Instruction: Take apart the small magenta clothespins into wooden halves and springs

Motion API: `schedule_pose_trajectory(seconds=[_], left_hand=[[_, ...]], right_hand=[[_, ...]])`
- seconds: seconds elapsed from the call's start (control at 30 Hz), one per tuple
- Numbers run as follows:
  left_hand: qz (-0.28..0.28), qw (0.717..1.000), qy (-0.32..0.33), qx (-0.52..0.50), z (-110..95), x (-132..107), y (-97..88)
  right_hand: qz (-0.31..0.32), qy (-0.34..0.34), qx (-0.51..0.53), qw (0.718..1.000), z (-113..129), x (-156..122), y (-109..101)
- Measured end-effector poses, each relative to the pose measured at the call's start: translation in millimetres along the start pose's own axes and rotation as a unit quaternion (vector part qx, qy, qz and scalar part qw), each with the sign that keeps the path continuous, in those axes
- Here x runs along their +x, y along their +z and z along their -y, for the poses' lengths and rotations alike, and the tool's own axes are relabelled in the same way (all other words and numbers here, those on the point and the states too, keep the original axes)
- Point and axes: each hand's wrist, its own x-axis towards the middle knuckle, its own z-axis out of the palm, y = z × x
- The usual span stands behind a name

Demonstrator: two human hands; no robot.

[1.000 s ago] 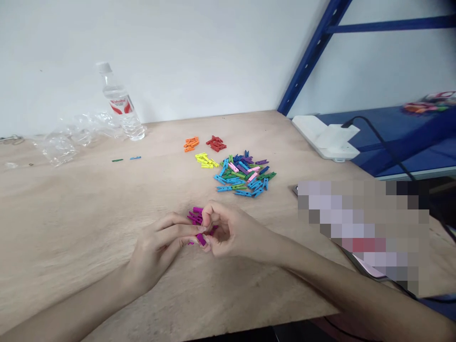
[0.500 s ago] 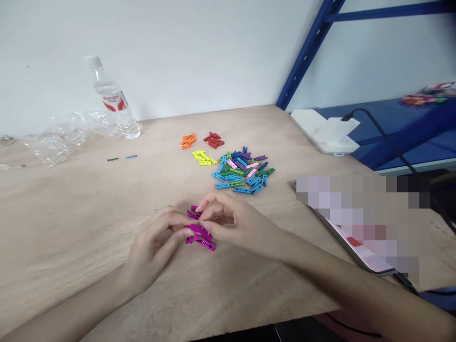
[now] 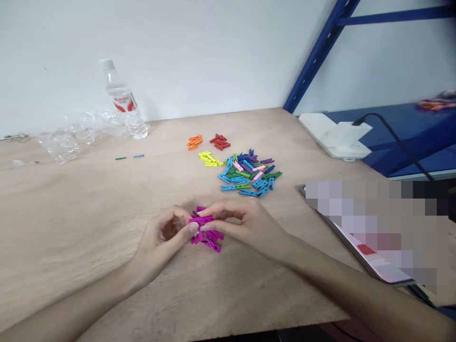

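Both hands meet near the front middle of the wooden table (image 3: 89, 223). My left hand (image 3: 162, 242) and my right hand (image 3: 245, 225) pinch the two ends of one magenta clothespin (image 3: 200, 220), held level just above a small heap of magenta clothespins (image 3: 209, 237). Farther back lies a mixed pile of blue, green, pink and purple clothespins (image 3: 249, 175). Behind it sit small sorted groups: yellow clothespins (image 3: 208, 159), orange clothespins (image 3: 194, 142) and red clothespins (image 3: 220, 142).
A clear water bottle (image 3: 123, 100) stands by the wall at the back left, beside crumpled clear plastic (image 3: 69, 137). Two stray pins, one green and one blue (image 3: 130, 157), lie nearby. A white device (image 3: 335, 136) with a black cable sits right, against a blue shelf frame (image 3: 317, 57).
My hands have gone from fiddling close together with a magenta pin to holding one level between the fingertips of both. More magenta pins now show lying beneath them. The view shifted slightly.
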Motion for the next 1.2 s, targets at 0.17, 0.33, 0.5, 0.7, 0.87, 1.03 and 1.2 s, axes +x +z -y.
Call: schedule_pose_trajectory(seconds=[0.17,0.33,0.5,0.7,0.87,1.03,1.2], left_hand=[[0.053,0.997,0.016,0.058,3,-2,-2.9],[0.123,0.988,0.031,0.087,0,0,-3.1],[0.147,0.987,0.023,0.065,-3,3,-2.2],[0.167,0.986,-0.003,0.013,-4,-1,-0.4],[0.174,0.984,-0.019,-0.024,-2,0,1.0],[0.156,0.98,-0.048,-0.112,1,3,-1.2],[0.136,0.981,-0.053,-0.128,3,0,-1.1]], right_hand=[[-0.007,0.035,0.068,0.997,2,2,1],[0.011,0.068,0.138,0.988,-4,0,6],[0.03,0.083,0.181,0.979,-7,-1,8],[0.018,0.076,0.105,0.991,-4,-1,11],[0.025,0.06,0.09,0.994,-6,-3,11],[-0.036,-0.052,-0.07,0.996,-1,-3,5],[-0.072,-0.111,-0.111,0.985,1,-5,9]])
